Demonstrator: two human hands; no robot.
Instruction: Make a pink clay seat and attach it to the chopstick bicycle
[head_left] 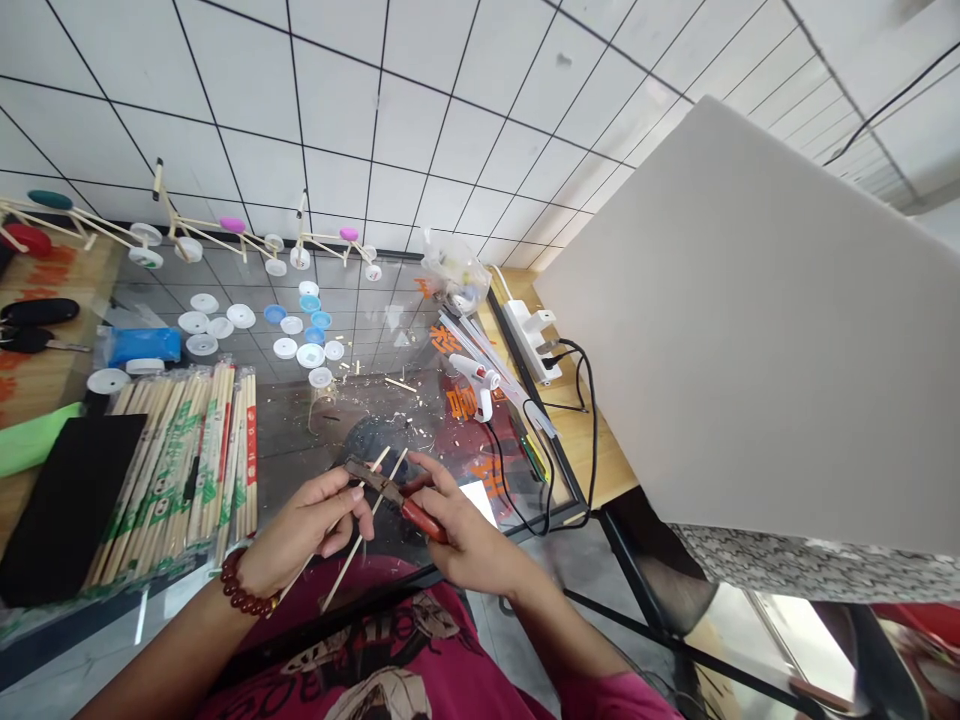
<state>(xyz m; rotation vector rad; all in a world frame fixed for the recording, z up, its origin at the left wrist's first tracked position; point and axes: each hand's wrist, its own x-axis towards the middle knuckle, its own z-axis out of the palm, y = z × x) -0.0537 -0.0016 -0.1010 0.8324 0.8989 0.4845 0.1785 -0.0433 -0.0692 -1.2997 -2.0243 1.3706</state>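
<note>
Close to my body, my left hand [311, 525] is closed around two thin wooden chopsticks [347, 572] that slant up and away from me. My right hand [461, 530] grips a pair of pliers [422, 519] by its red handles. The dark, worn jaws of the pliers lie across the chopsticks near their upper ends, with my left fingertips beside the jaw tip. Whether the jaws bite into the wood, I cannot tell. Small wood chips litter the glass tabletop [289, 440] beyond my hands.
Packaged chopsticks [172, 450] and a black box [64, 510] lie at left. White and blue bottle caps [310, 355] are scattered ahead. Several stick-and-cap models [330, 242] stand along the tiled wall. To the right are a glue gun [480, 380], glue sticks [517, 390] and a power strip [531, 340].
</note>
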